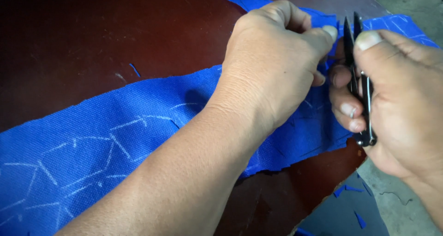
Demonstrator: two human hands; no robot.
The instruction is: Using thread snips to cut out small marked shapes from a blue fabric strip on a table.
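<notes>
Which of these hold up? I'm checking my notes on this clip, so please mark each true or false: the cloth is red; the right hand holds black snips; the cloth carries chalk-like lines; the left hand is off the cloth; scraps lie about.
1. The cloth is red. False: it is blue, lying on a dark red table.
2. The right hand holds black snips. True.
3. The cloth carries pale, chalk-like lines. True.
4. The left hand is off the cloth. False: it rests on it, pinching the fabric near the blades.
5. Small blue scraps lie about. True.
</notes>
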